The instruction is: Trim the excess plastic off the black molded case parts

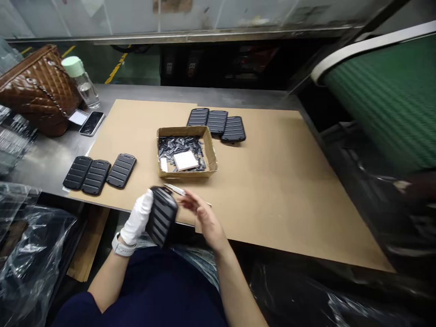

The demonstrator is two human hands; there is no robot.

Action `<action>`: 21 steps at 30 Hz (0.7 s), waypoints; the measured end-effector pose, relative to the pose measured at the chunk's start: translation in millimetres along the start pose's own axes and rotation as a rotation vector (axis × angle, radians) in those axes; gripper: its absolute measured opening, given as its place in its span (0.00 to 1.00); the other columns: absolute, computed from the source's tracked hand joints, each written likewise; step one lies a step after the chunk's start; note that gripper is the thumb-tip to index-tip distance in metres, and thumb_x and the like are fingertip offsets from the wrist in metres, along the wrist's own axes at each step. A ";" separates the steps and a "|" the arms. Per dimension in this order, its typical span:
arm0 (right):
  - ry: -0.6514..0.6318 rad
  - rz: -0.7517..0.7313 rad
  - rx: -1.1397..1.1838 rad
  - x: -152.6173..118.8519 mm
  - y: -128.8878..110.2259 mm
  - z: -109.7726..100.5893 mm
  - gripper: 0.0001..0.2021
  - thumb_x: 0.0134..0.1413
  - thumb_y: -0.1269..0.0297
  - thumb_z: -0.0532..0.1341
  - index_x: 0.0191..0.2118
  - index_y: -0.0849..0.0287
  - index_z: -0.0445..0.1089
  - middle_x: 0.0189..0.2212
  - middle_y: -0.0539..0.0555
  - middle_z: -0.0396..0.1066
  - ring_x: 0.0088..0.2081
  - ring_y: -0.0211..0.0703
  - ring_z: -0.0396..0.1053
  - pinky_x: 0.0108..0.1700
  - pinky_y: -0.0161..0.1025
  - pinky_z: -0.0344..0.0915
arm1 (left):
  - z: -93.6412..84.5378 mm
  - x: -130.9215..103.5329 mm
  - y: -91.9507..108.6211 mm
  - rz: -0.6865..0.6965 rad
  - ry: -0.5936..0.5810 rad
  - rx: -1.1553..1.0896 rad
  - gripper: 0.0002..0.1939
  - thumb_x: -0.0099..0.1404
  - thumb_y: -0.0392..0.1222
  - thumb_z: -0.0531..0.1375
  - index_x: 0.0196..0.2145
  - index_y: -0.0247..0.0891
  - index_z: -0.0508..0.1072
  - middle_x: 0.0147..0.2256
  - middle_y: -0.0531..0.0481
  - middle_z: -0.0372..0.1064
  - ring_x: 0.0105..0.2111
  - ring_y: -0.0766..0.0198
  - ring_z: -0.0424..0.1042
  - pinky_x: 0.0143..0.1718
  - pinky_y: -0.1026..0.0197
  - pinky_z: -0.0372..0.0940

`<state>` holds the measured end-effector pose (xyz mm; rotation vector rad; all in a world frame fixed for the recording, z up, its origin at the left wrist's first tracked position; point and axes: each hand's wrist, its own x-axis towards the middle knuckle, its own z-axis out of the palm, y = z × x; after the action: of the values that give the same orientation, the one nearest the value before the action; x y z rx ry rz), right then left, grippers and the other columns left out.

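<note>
My left hand (136,219), in a white glove, is closed on the edge of a black ribbed plastic panel (161,217) and holds it tilted over the table's front edge. The panel is slightly blurred. Bare, my right hand (205,219) is just right of the panel, with its fingers curled round a thin silvery tool (175,189). That tool points left toward the panel's top end; its exact kind is unclear. Beyond both hands stands an open cardboard box (214,160) of small black parts (180,144), with a white block (185,160) lying on them.
Three black panels (96,176) lie at the left, and three more (217,121) behind the box. Brown cardboard (272,181) covers the table. A phone (92,123), bottle (86,88) and quilted bag (41,91) are at far left. A green belt (391,100) rises at right.
</note>
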<state>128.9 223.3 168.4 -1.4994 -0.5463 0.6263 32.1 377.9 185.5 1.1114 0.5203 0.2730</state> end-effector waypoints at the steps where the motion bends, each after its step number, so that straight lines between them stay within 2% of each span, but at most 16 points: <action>1: -0.030 0.010 0.074 -3.5 -2.0 4.8 0.30 0.52 0.39 0.57 0.55 0.54 0.66 0.51 0.59 0.71 0.52 0.51 0.69 0.56 0.50 0.64 | 4.8 -0.5 -0.3 0.007 -0.029 0.073 0.13 0.59 0.50 0.63 0.33 0.37 0.74 0.27 0.52 0.73 0.28 0.66 0.71 0.34 0.64 0.69; 3: 0.031 0.057 0.163 -8.7 -3.5 13.3 0.27 0.50 0.43 0.62 0.52 0.53 0.68 0.52 0.58 0.71 0.53 0.51 0.68 0.58 0.49 0.63 | 12.6 -3.3 -2.5 0.038 -0.096 0.273 0.13 0.58 0.47 0.64 0.38 0.37 0.75 0.37 0.49 0.76 0.38 0.61 0.73 0.44 0.60 0.67; 6: 0.182 0.091 0.249 -11.5 -4.7 17.2 0.23 0.52 0.46 0.62 0.51 0.51 0.68 0.51 0.56 0.71 0.53 0.50 0.69 0.57 0.49 0.64 | 13.2 -10.0 -6.5 0.070 -0.178 0.585 0.16 0.61 0.51 0.60 0.42 0.37 0.73 0.40 0.46 0.75 0.40 0.59 0.74 0.44 0.57 0.68; 8: 0.095 0.052 0.218 -4.6 -8.8 12.8 0.23 0.53 0.46 0.60 0.52 0.51 0.68 0.51 0.56 0.71 0.53 0.51 0.69 0.56 0.49 0.65 | 5.7 -14.1 -6.5 0.069 -0.212 0.629 0.18 0.62 0.51 0.60 0.43 0.36 0.73 0.41 0.45 0.75 0.40 0.59 0.74 0.43 0.57 0.69; 10: -0.058 -0.046 0.046 15.3 -16.6 5.5 0.22 0.57 0.45 0.56 0.51 0.52 0.69 0.50 0.56 0.72 0.53 0.51 0.68 0.56 0.50 0.64 | -5.3 -16.5 -3.2 0.114 -0.166 0.630 0.17 0.63 0.49 0.59 0.45 0.36 0.73 0.42 0.46 0.76 0.41 0.59 0.74 0.44 0.58 0.69; 11: -0.079 -0.103 -0.086 30.6 -21.1 1.9 0.21 0.59 0.45 0.54 0.50 0.52 0.70 0.50 0.57 0.72 0.54 0.51 0.67 0.58 0.51 0.62 | -11.3 -16.7 -0.7 0.163 -0.109 0.651 0.16 0.63 0.48 0.59 0.44 0.36 0.73 0.42 0.46 0.76 0.41 0.59 0.75 0.45 0.58 0.69; 12: -0.059 -0.153 -0.239 48.9 -25.6 -1.4 0.21 0.60 0.46 0.51 0.49 0.54 0.71 0.51 0.58 0.71 0.55 0.51 0.66 0.59 0.52 0.59 | -17.3 -16.2 2.0 0.224 -0.044 0.694 0.15 0.63 0.47 0.59 0.43 0.36 0.74 0.41 0.46 0.77 0.40 0.59 0.75 0.45 0.58 0.69; 13: 0.033 -0.169 -0.410 69.3 -29.8 -4.1 0.21 0.61 0.48 0.51 0.48 0.55 0.71 0.52 0.59 0.70 0.57 0.52 0.63 0.61 0.54 0.55 | -23.1 -15.0 4.6 0.288 0.016 0.750 0.14 0.63 0.46 0.59 0.43 0.36 0.75 0.40 0.46 0.77 0.39 0.59 0.75 0.45 0.58 0.69; 14: 0.104 -0.134 -0.589 90.2 -33.3 -6.3 0.19 0.59 0.50 0.55 0.49 0.56 0.70 0.53 0.61 0.68 0.59 0.55 0.61 0.61 0.57 0.53 | -28.4 -13.5 6.7 0.342 0.062 0.812 0.14 0.63 0.46 0.59 0.43 0.36 0.76 0.40 0.46 0.77 0.39 0.59 0.76 0.45 0.58 0.69; 16: 0.119 -0.006 -0.837 127.7 -38.9 -9.2 0.22 0.50 0.55 0.65 0.49 0.61 0.69 0.52 0.67 0.67 0.57 0.64 0.61 0.59 0.63 0.54 | -36.7 -10.2 9.1 0.408 0.115 0.915 0.15 0.63 0.45 0.59 0.44 0.36 0.76 0.41 0.45 0.77 0.40 0.58 0.76 0.46 0.58 0.69; 18: 0.083 0.048 -0.919 150.3 -43.3 -10.0 0.25 0.44 0.61 0.68 0.50 0.65 0.68 0.51 0.71 0.67 0.55 0.68 0.63 0.55 0.63 0.57 | -41.5 -7.8 9.7 0.419 0.146 0.965 0.15 0.63 0.44 0.58 0.46 0.37 0.75 0.42 0.46 0.77 0.41 0.58 0.76 0.48 0.57 0.68; 21: 0.054 -0.061 -0.876 146.0 -46.8 -4.7 0.25 0.50 0.61 0.63 0.54 0.63 0.64 0.57 0.68 0.62 0.60 0.62 0.59 0.58 0.57 0.57 | -42.1 -6.8 9.7 0.399 0.158 0.977 0.15 0.64 0.44 0.57 0.47 0.40 0.75 0.43 0.48 0.77 0.42 0.59 0.76 0.50 0.57 0.68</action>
<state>240.9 320.4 207.8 -2.2945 -0.8843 0.2909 4.7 411.8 181.7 2.1659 0.5810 0.4775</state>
